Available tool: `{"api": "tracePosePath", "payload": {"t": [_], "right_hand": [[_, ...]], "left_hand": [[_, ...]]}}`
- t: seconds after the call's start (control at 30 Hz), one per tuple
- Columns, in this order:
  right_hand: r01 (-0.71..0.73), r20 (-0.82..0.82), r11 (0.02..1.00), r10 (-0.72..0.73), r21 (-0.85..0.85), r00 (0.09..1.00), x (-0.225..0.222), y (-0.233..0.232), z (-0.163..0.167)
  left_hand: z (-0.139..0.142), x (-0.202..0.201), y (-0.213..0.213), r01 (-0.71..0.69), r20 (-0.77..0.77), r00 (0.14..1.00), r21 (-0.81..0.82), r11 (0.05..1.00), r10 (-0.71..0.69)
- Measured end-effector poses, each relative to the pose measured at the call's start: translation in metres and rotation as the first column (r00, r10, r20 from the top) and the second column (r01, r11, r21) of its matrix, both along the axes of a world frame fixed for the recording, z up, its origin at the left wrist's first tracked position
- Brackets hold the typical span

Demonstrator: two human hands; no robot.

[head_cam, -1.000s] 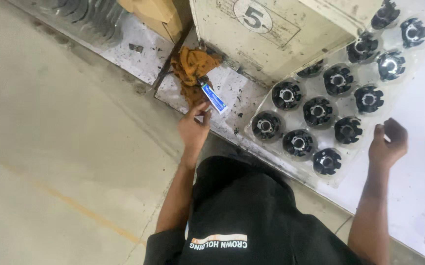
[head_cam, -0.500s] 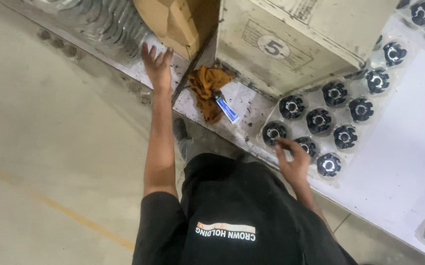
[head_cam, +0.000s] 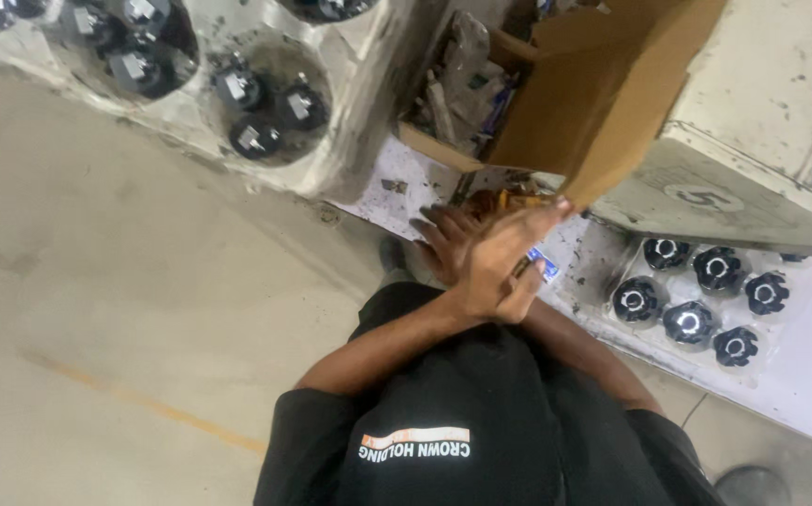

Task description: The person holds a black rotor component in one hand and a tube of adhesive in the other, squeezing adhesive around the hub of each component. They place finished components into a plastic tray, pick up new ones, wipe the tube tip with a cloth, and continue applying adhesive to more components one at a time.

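My arms are crossed in front of me. My left hand (head_cam: 500,267) lies on top, fingers stretched flat, its fingertips touching the lower corner of a brown cardboard box (head_cam: 593,94). My right hand (head_cam: 439,234) sits underneath with fingers spread, pointing up-left over the white bench surface (head_cam: 397,192). Just beyond both hands lies an orange cloth (head_cam: 504,200), mostly hidden by them. A small blue tag (head_cam: 546,267) peeks out by my left hand. Neither hand visibly holds anything.
The open box holds dirty rags and scraps (head_cam: 457,89). A clear tray with several black round parts (head_cam: 696,300) lies at the right, and another such tray (head_cam: 237,94) at the upper left. A cream machine housing (head_cam: 771,131) stands behind. The concrete floor (head_cam: 97,281) carries a yellow line.
My left hand came back from the box's left side to its lower corner. My right hand left the tray of black parts and moved left, crossing under the left. The view swung left.
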State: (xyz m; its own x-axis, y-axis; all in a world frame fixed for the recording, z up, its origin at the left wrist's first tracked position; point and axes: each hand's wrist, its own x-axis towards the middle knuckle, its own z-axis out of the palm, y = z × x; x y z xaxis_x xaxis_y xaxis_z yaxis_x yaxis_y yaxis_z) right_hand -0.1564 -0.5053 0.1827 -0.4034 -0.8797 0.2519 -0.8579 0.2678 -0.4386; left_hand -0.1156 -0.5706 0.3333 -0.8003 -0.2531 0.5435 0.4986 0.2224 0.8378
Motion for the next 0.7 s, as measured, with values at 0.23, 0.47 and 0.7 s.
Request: {"api": "tracePosePath", "payload": {"t": [0.23, 0.47, 0.7], "right_hand": [[0.352, -0.302, 0.924, -0.297, 0.149, 0.906, -0.045, -0.051, 0.058], [0.576, -0.15, 0.787, -0.556, 0.222, 0.818, -0.03, -0.06, 0.076], [0.622, -0.159, 0.754, -0.601, 0.211, 0.783, -0.031, -0.054, 0.085]], "left_hand": [[-0.048, -0.047, -0.097, -0.116, 0.024, 0.992, -0.164, 0.98, 0.122], [-0.136, -0.164, -0.134, -0.381, 0.451, 0.819, -0.036, 0.924, 0.355], [-0.167, -0.21, -0.13, -0.346, 0.576, 0.733, -0.142, 0.927, 0.362]]}}
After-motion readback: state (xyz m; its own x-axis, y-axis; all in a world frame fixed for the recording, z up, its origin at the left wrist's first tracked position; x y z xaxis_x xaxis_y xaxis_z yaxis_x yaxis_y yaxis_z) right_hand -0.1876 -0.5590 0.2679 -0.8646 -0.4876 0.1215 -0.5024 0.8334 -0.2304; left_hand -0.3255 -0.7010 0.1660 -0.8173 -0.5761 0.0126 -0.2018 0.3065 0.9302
